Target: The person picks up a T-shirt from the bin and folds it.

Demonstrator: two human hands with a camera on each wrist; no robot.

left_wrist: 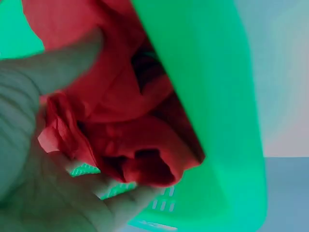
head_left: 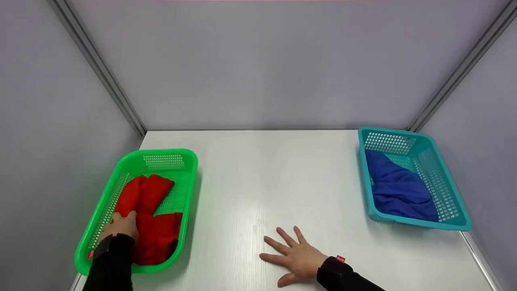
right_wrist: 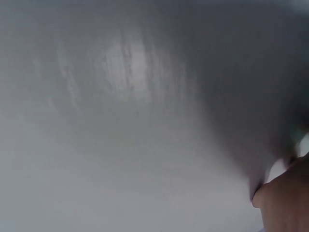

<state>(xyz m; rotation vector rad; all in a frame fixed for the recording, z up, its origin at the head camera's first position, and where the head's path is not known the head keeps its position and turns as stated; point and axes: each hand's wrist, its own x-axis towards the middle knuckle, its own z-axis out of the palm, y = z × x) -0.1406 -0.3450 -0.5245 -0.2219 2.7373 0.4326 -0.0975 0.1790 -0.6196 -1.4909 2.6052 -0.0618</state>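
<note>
A piece of red cloth (head_left: 157, 234) lies crumpled in the green basket (head_left: 189, 178) on the left. My left hand (head_left: 121, 226) reaches down into this basket and grips the cloth at its left side. In the left wrist view the thumb (left_wrist: 72, 60) lies over the red folds, and the other fingers pass under them, their tips partly hidden. My right hand (head_left: 301, 258) is spread flat over the white table (head_left: 250, 182) near its front, holding nothing. Only part of that hand (right_wrist: 285, 198) shows in the right wrist view, low at the right.
A teal basket (head_left: 448, 190) stands at the far right, with a crumpled blue cloth (head_left: 398, 190) inside. Grey panels (head_left: 258, 64) wall the table at the back and both sides. The green basket sits close to the left panel.
</note>
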